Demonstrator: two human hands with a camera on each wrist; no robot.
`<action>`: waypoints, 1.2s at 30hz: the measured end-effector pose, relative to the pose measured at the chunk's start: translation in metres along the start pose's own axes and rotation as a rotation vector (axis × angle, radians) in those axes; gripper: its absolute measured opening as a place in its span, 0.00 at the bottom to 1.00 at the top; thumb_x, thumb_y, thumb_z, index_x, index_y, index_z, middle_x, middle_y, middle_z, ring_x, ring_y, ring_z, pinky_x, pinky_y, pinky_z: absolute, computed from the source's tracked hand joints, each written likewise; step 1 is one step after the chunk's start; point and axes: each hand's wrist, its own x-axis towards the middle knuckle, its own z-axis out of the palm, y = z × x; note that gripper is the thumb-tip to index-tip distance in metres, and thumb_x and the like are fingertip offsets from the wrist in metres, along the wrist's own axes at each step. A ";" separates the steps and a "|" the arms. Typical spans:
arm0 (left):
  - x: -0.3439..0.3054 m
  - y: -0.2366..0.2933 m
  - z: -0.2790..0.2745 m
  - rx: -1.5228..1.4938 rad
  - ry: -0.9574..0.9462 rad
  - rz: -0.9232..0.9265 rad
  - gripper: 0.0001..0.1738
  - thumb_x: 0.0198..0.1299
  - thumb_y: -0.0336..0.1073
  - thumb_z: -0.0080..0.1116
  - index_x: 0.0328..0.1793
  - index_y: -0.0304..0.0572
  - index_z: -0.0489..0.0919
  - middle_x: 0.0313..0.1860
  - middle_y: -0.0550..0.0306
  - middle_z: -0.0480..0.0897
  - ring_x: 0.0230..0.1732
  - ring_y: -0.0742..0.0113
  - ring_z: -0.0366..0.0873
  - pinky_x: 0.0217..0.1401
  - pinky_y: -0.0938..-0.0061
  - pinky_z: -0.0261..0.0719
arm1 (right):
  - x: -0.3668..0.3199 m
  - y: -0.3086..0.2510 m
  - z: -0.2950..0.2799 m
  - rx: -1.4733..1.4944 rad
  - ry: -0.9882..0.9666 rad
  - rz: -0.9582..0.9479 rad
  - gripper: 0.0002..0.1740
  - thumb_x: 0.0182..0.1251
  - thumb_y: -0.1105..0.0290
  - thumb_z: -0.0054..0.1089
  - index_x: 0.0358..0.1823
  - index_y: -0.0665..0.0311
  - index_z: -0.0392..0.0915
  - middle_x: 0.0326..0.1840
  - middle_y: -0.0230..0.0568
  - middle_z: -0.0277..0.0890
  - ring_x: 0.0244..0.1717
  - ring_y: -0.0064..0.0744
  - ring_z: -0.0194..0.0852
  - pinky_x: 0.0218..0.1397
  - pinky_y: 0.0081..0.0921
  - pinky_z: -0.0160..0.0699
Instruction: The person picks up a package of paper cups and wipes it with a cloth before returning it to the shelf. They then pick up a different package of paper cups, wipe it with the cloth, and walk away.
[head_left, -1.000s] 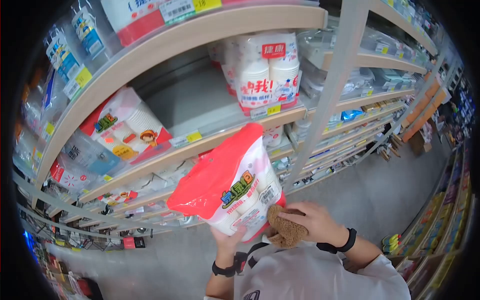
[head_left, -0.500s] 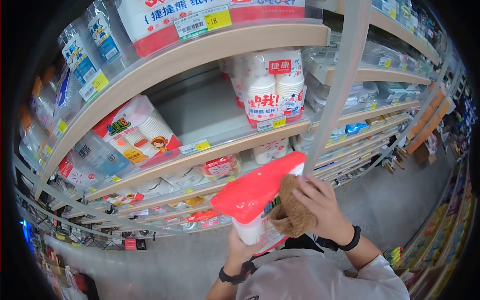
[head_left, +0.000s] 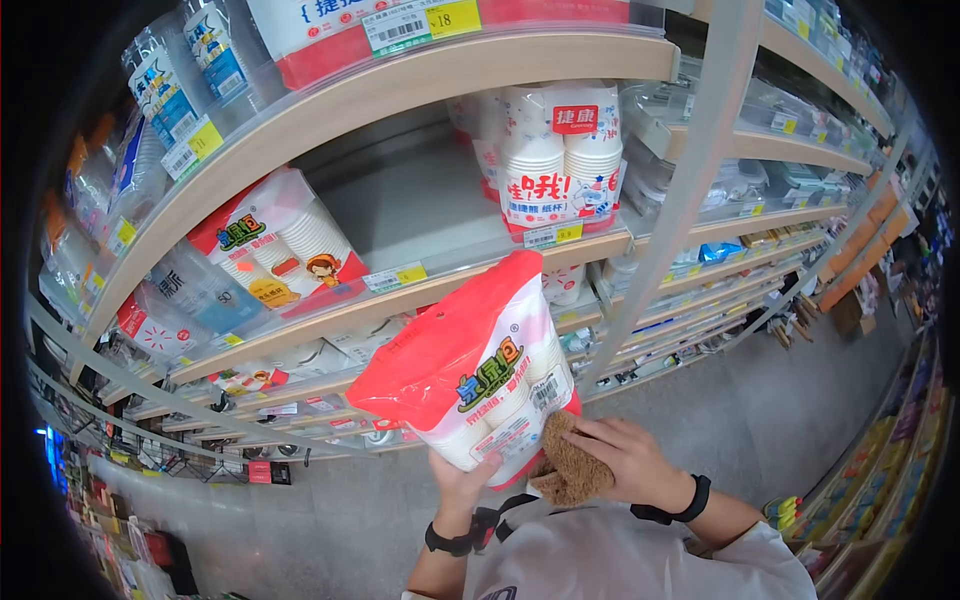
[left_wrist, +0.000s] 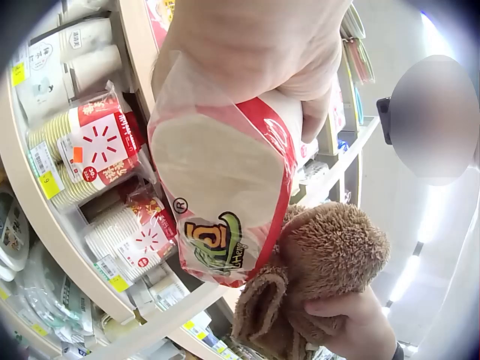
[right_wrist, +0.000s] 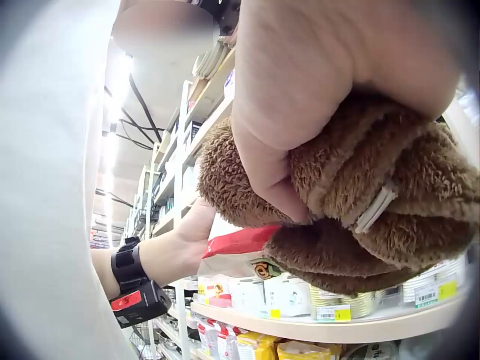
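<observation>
A red and white plastic pack of paper cups [head_left: 500, 385] is held up in front of the shelf, tilted, its printed face and barcode toward the head camera. My left hand [head_left: 460, 482] grips its lower left end, with the thumb over the front. In my right hand [head_left: 640, 462] is a bunched brown fluffy cloth [head_left: 573, 468], right at the pack's lower right edge. The left wrist view shows the cloth [left_wrist: 330, 244] folded and bulky beside the pack [left_wrist: 217, 172]. A white tag shows on the cloth [right_wrist: 330, 176] in the right wrist view.
On the shelf [head_left: 400, 225] ahead stand a similar cup pack [head_left: 285, 245] at left and a white cup pack [head_left: 562, 165] at right. An upright post [head_left: 690, 170] rises right of them. Grey floor [head_left: 700, 410] and another shelf [head_left: 890, 450] lie to the right.
Half a second ago the pack was tipped, with the cloth over its front. Now its printed face shows again, and the right hand has lowered the cloth to its lower right edge.
</observation>
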 end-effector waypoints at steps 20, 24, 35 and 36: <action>-0.009 0.000 0.021 0.176 -0.190 -0.135 0.37 0.43 0.30 0.71 0.60 0.35 0.66 0.53 0.53 0.76 0.50 0.68 0.75 0.54 0.71 0.73 | 0.025 -0.017 -0.014 0.386 0.400 -0.025 0.38 0.43 0.65 0.74 0.59 0.67 0.70 0.64 0.52 0.67 0.62 0.49 0.70 0.62 0.35 0.70; -0.017 -0.018 0.005 0.271 -0.247 -0.051 0.37 0.42 0.28 0.72 0.60 0.35 0.66 0.55 0.52 0.75 0.53 0.67 0.74 0.56 0.71 0.72 | 0.032 -0.021 -0.006 0.176 0.407 -0.143 0.37 0.42 0.63 0.74 0.57 0.65 0.72 0.61 0.49 0.70 0.54 0.47 0.74 0.53 0.33 0.74; -0.014 -0.012 -0.004 0.043 0.020 -0.011 0.43 0.50 0.43 0.71 0.65 0.32 0.58 0.58 0.49 0.72 0.57 0.64 0.72 0.58 0.70 0.71 | 0.020 -0.019 0.020 0.184 -0.036 -0.169 0.28 0.43 0.65 0.72 0.49 0.63 0.76 0.52 0.42 0.74 0.47 0.44 0.76 0.48 0.33 0.76; -0.011 -0.012 -0.006 0.070 0.034 0.028 0.44 0.49 0.44 0.71 0.65 0.31 0.59 0.57 0.49 0.73 0.57 0.64 0.73 0.58 0.70 0.71 | 0.019 -0.013 0.022 0.182 -0.033 -0.166 0.28 0.43 0.65 0.72 0.49 0.63 0.76 0.52 0.42 0.74 0.47 0.44 0.76 0.48 0.33 0.76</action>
